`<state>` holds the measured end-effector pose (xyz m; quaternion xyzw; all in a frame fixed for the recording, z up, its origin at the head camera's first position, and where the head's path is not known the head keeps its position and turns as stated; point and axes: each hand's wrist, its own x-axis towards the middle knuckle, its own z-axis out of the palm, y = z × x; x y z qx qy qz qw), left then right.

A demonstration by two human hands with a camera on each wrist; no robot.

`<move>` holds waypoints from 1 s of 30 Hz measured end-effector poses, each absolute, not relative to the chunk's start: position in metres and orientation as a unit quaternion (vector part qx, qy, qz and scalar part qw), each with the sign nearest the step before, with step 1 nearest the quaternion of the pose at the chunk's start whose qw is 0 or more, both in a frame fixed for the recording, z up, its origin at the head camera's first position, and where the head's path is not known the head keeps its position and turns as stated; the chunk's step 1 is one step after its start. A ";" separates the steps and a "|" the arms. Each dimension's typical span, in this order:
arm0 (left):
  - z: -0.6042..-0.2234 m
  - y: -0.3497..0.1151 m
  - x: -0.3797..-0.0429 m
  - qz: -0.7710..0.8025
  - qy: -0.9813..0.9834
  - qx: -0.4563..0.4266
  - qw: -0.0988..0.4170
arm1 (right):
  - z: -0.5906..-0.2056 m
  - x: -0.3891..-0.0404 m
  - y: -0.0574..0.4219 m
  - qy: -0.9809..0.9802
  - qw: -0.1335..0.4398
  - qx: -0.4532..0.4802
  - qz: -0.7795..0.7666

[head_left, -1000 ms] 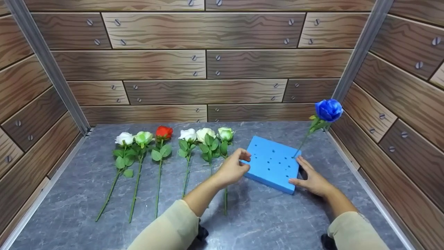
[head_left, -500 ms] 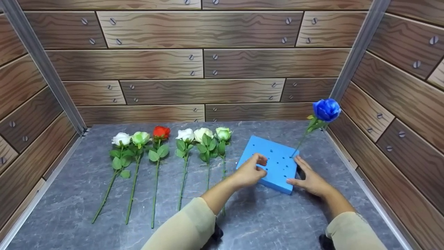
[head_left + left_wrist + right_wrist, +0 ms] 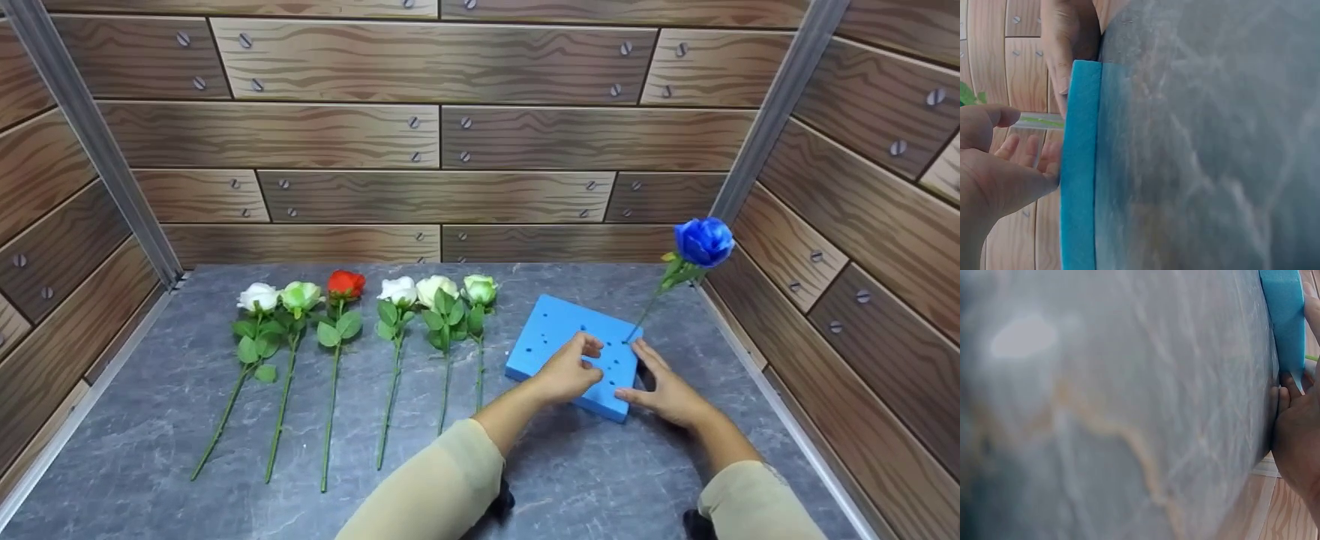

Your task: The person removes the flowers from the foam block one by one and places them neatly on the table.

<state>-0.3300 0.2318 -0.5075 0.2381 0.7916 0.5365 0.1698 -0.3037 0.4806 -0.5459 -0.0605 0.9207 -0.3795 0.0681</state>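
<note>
A flat blue foam block (image 3: 544, 322) dotted with small holes lies on the table. From a hole near its far right corner rises a blue rose (image 3: 703, 242), leaning right. My left hand (image 3: 566, 371) is over the block's front part, fingers loosely bent, thumb apart, nothing held. In the left wrist view the left hand (image 3: 994, 174) is beside the foam block (image 3: 1081, 169), its thumb side close to the top face; contact is unclear. My right hand (image 3: 670, 390) rests on the block's right side, fingers and thumb spread along it. The right wrist view shows the right hand (image 3: 1300, 427) at the block's corner.
Left of the block several roses lie in a row, stems toward me: a white rose (image 3: 258, 297), a green-white rose (image 3: 301, 296), a red rose (image 3: 346, 283) and further pale ones. Wood-patterned walls (image 3: 341, 135) enclose the grey marbled table (image 3: 150, 442).
My left hand has moved right, from the foam block's left edge to over its front part. The right hand stays against the block's right side. The blue rose stands as before.
</note>
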 end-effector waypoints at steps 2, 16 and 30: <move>-0.511 0.235 -0.330 0.541 0.791 0.230 0.172 | -0.548 -0.303 0.480 0.921 0.069 -0.060 -0.378; -0.514 0.265 -0.336 0.587 0.774 0.172 0.164 | -0.547 -0.302 0.481 0.918 0.060 -0.058 -0.388; -0.514 0.291 -0.349 0.548 0.809 0.179 0.111 | -0.545 -0.301 0.481 0.917 0.064 -0.060 -0.388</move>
